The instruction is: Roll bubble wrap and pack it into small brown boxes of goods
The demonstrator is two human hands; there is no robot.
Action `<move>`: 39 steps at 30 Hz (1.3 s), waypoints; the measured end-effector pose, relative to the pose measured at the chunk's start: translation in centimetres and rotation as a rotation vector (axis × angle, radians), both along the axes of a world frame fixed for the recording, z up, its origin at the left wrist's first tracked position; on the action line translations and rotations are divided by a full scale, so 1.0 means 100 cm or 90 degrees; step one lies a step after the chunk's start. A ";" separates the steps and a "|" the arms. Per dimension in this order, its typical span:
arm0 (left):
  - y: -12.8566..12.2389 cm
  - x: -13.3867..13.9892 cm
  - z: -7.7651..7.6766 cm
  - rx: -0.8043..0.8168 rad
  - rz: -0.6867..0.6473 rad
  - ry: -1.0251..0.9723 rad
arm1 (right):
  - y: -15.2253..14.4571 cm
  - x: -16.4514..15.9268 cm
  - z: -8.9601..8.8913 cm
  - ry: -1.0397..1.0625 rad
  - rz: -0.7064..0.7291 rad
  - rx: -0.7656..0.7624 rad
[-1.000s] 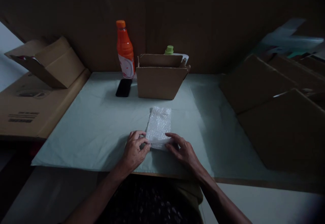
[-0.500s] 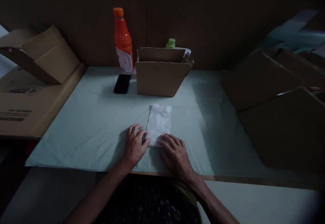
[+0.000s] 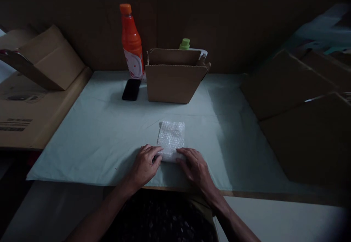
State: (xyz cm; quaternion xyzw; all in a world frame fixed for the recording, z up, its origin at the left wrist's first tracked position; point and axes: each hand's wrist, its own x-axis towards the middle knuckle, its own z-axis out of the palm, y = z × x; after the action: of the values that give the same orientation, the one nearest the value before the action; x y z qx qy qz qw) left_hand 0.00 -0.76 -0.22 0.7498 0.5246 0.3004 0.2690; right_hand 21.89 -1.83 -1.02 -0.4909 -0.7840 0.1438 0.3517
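A small flat piece of clear bubble wrap (image 3: 171,135) lies on the pale cloth in front of me. My left hand (image 3: 146,163) grips its near left corner, thumb and fingers closed on the edge. At the near right corner, my right hand (image 3: 194,164) has its fingers bent over the top and its thumb at the near edge. Whether anything lies inside the wrap, I cannot tell.
Beyond the wrap stands an open cardboard box (image 3: 170,84), with a green-capped container (image 3: 185,44) partly hidden behind it. A black phone (image 3: 131,89) lies by an orange bottle (image 3: 132,41). Large cardboard boxes flank the left (image 3: 52,63) and right (image 3: 301,136) of the cloth (image 3: 104,136).
The far edge of the bubble wrap has come nearer to me, and the piece looks shorter. Both hands have shifted slightly, and their fingers now close more on the near corners.
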 end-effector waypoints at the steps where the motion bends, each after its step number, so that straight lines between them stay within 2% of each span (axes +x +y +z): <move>1: 0.002 0.001 -0.002 0.000 0.013 0.007 | -0.001 0.001 0.001 -0.011 -0.016 0.035; 4: 0.007 0.004 -0.005 0.011 0.035 0.045 | -0.004 0.003 0.002 -0.077 -0.017 0.090; 9: 0.007 0.007 -0.004 0.081 0.053 0.099 | 0.002 -0.003 0.001 -0.182 0.057 0.064; 13: -0.002 0.001 0.001 0.167 -0.035 0.087 | 0.010 -0.004 0.001 -0.155 0.074 0.068; 17: -0.011 -0.006 0.004 0.155 -0.086 0.037 | 0.007 -0.001 0.005 -0.070 0.115 -0.018; 20: -0.011 -0.007 0.005 0.110 -0.070 0.027 | 0.003 0.002 0.006 -0.039 0.110 -0.040; 24: -0.002 -0.003 0.003 0.088 -0.008 0.104 | 0.000 0.002 0.008 -0.100 0.017 0.061; 27: 0.005 0.002 -0.002 0.093 0.051 0.125 | 0.001 -0.004 0.010 -0.179 0.053 0.082; 29: 0.005 0.003 -0.005 0.085 0.088 0.065 | 0.006 -0.009 0.011 -0.203 0.083 0.083; 31: 0.001 0.001 -0.006 0.049 0.136 -0.048 | 0.011 -0.012 0.010 -0.175 0.076 0.081; 33: -0.007 -0.001 -0.003 -0.041 0.195 -0.196 | 0.014 -0.012 0.007 -0.103 0.039 0.063; 35: -0.017 -0.001 0.002 -0.183 0.230 -0.375 | 0.014 -0.011 0.005 -0.009 -0.005 0.004; 37: -0.025 0.002 0.007 -0.330 0.212 -0.548 | 0.011 -0.011 0.004 0.086 -0.031 -0.097; 39: -0.028 0.009 0.010 -0.411 0.141 -0.658 | 0.005 -0.014 0.005 0.160 -0.029 -0.196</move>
State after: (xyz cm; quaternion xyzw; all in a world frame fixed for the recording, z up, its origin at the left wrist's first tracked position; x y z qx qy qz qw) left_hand 0.87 -3.58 0.79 0.3291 0.4657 0.4769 0.6689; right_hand 20.46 -1.33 -0.49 -0.5349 -0.6914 0.3143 0.3704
